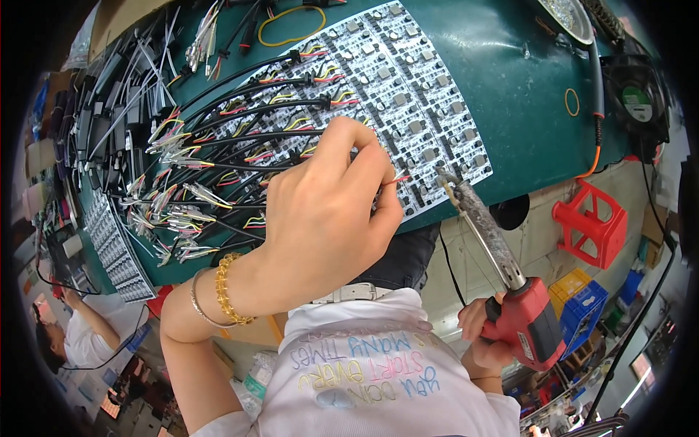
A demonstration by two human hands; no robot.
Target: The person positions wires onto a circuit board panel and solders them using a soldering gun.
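My left hand (328,197), with its fingers pinched together, holds a black cable (295,133) over the white circuit board panel (408,80). A red wire end (397,179) pokes out past its fingertips; the grip itself is partly hidden by the knuckles. Wrapped round the handle of a red soldering gun (535,320) is my right hand (480,335). The gun's metal barrel points up and left, and its tip lies close to the panel's lower right edge. Several black cables with red, yellow and white wire ends lie across the panel's left part.
Bundles of cables (109,109) crowd the left of the green table (524,109). A second board panel (116,247) lies there too. At the right are a metal dish (568,18), a black fan (637,98) and a red stool (593,222). Another person (95,328) sits far left.
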